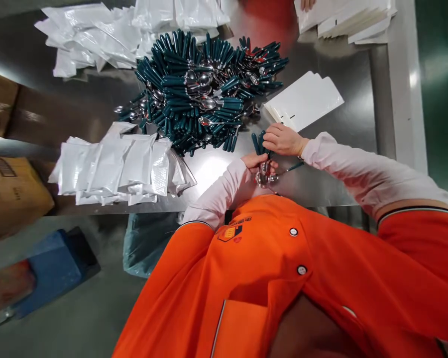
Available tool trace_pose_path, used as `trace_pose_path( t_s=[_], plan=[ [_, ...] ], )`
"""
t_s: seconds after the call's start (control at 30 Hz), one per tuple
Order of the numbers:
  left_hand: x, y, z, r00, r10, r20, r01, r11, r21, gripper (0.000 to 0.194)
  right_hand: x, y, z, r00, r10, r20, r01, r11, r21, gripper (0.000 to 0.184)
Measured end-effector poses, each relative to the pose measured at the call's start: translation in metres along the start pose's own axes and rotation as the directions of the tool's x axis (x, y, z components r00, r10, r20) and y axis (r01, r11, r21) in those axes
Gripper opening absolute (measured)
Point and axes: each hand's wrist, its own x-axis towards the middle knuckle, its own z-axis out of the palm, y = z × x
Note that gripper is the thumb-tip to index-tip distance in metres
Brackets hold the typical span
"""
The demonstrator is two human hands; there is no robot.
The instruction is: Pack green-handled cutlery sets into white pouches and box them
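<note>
My left hand (254, 160) is closed around a small bundle of spoons (263, 179), at the table's near edge. Their shiny bowls point toward my body and their dark green handles point away. My right hand (284, 139) is closed at the handle end of the same bundle, fingers bent over the handles. Another dark green handle (294, 167) sticks out to the right, below my right wrist. Just beyond my hands lies a large heap of green-handled cutlery (199, 114), spoons among it. White flat sleeves or cards (308, 99) lie fanned beyond my right hand.
White padded envelopes (112, 164) are piled at the left of the metal table (358, 119), with more white packets (97, 35) behind. A co-worker's hand (307, 5) rests by white stacks (353, 22) at the far right. Cardboard boxes (11, 199) stand left; a lined bin (140, 243) sits below the edge.
</note>
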Motion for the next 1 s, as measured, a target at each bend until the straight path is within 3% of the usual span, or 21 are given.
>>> trace_pose_path(
  t_s=[0.1,0.17,0.2,0.27,0.3,0.33,0.37,0.4,0.43,0.47,0.53,0.67,0.77,0.83,0.9,0.93,1.0],
  plan=[
    [-0.008,-0.004,0.009,0.999,0.044,-0.012,-0.045,0.995,-0.086,0.017,0.002,-0.004,-0.009,0.999,0.029,-0.034,-0.026,0.996,0.089,0.038],
    [-0.017,0.002,0.009,0.997,0.068,-0.045,-0.074,0.985,-0.159,0.009,0.0,-0.013,-0.011,0.958,0.241,-0.156,-0.215,0.962,0.166,0.042],
    [-0.022,0.007,0.008,0.993,0.096,-0.071,-0.108,0.974,-0.198,0.008,-0.002,-0.02,-0.01,0.894,0.388,-0.225,-0.334,0.91,0.245,0.044],
    [-0.033,0.019,0.008,0.969,0.214,-0.125,-0.241,0.933,-0.267,0.01,-0.008,-0.039,-0.003,0.7,0.669,-0.249,-0.489,0.703,0.516,0.049],
    [-0.038,0.025,0.009,0.946,0.289,-0.147,-0.32,0.904,-0.284,0.007,-0.011,-0.051,0.002,0.618,0.767,-0.172,-0.495,0.55,0.673,0.052],
    [-0.042,0.03,0.011,0.922,0.349,-0.167,-0.385,0.879,-0.283,0.003,-0.014,-0.064,0.007,0.569,0.82,-0.059,-0.462,0.378,0.802,0.053],
    [-0.044,0.034,0.015,0.9,0.393,-0.19,-0.433,0.861,-0.266,0.005,-0.017,-0.077,0.012,0.555,0.83,0.047,-0.408,0.222,0.886,0.054],
    [-0.045,0.036,0.02,0.878,0.422,-0.226,-0.469,0.852,-0.232,0.01,-0.019,-0.09,0.015,0.558,0.824,0.1,-0.35,0.124,0.929,0.054],
    [-0.044,0.036,0.026,0.854,0.439,-0.279,-0.496,0.848,-0.185,0.016,-0.02,-0.101,0.016,0.559,0.822,0.103,-0.298,0.083,0.951,0.053],
    [-0.042,0.036,0.032,0.826,0.447,-0.342,-0.515,0.846,-0.137,0.019,-0.021,-0.11,0.015,0.555,0.83,0.063,-0.265,0.104,0.959,0.051],
    [-0.035,0.03,0.045,0.757,0.469,-0.454,-0.555,0.829,-0.068,0.025,-0.02,-0.118,0.004,0.558,0.828,-0.06,-0.289,0.262,0.921,0.043],
    [-0.023,0.015,0.062,0.661,0.511,-0.55,-0.632,0.774,-0.04,0.032,-0.015,-0.112,-0.022,0.704,0.7,-0.119,-0.481,0.594,0.645,0.025],
    [-0.021,0.01,0.066,0.606,0.525,-0.598,-0.676,0.736,-0.039,0.027,-0.015,-0.113,-0.028,0.769,0.626,-0.129,-0.525,0.735,0.43,0.031],
    [-0.021,0.01,0.066,0.595,0.495,-0.634,-0.675,0.736,-0.059,0.024,-0.019,-0.12,-0.026,0.81,0.577,-0.109,-0.512,0.785,0.349,0.036],
    [-0.023,0.01,0.064,0.593,0.449,-0.668,-0.664,0.743,-0.09,0.023,-0.027,-0.126,-0.021,0.835,0.543,-0.089,-0.474,0.793,0.383,0.034],
    [-0.025,0.01,0.064,0.589,0.44,-0.678,-0.67,0.735,-0.105,0.023,-0.032,-0.127,-0.018,0.832,0.547,-0.098,-0.45,0.767,0.457,0.032],
    [-0.029,0.006,0.065,0.568,0.47,-0.675,-0.711,0.693,-0.116,0.028,-0.041,-0.125,-0.01,0.747,0.651,-0.132,-0.389,0.59,0.708,0.036]
  ],
)
